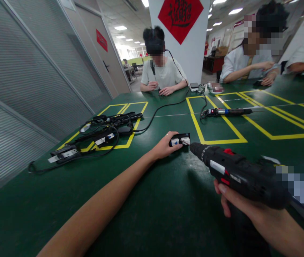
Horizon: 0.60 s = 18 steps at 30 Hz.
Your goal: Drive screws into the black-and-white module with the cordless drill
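- Drill: black cordless w/ red trim, biggest item near the hands. Lies across the near-right part of the green table, nose pointing left and far toward a small black part.
- Right hand: under the drill body, fingers curled up round the grip, closed on it. Forearm leaves frame at bottom right.
- Left hand: arm runs in from bottom left, hand flat on the table at centre, fingers pressed onto the near-left end of the small part, pinning it down. Ring on one finger.
- Small black part: black housing w/ white label, on the table just left of a yellow-taped box corner. Drill tip is at its right end; can't tell if touching.
- Pile of similar black units w/ cables: left side, well apart from the hands, inside yellow tape marks.
- Long black tool w/ cord: farther right, in another taped box.
- Other people: one seated at far end, two at far right, hands on the table.
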Tool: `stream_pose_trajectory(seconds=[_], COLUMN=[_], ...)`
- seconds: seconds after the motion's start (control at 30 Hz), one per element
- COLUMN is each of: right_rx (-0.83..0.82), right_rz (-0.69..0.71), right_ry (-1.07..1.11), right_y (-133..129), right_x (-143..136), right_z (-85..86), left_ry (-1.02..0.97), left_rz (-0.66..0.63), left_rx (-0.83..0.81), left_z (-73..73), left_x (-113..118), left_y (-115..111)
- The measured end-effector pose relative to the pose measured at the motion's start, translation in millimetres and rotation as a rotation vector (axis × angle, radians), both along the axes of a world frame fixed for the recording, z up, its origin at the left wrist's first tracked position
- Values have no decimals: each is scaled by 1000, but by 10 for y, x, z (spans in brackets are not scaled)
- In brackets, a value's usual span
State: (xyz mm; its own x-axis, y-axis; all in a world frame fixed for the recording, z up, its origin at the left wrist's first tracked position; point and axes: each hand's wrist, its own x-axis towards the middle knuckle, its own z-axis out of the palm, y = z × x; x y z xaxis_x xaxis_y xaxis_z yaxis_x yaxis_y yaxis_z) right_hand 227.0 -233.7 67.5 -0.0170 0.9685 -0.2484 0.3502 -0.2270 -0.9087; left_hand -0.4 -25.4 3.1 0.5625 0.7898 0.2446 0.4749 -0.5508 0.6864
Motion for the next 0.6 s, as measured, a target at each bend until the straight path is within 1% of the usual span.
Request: stream_pose_trajectory(seconds=[0.17, 0.3, 0.4, 0.6], right_rx=[3, 5, -1, -31], right_rz=[40, 9, 27, 48], right_ry=[-4, -34, -36, -16], right_y=[7, 17, 19, 7], right_x=[15, -17, -29, 20], right_z=[12, 56, 83, 26], left_ry=[11, 13, 6, 3], left_rz=[7, 6, 0, 0], left_rx=[0, 7, 9, 13], left_z=[1, -3, -6, -1], left_x=[1, -2, -7, -3], left_y=[7, 9, 9, 5])
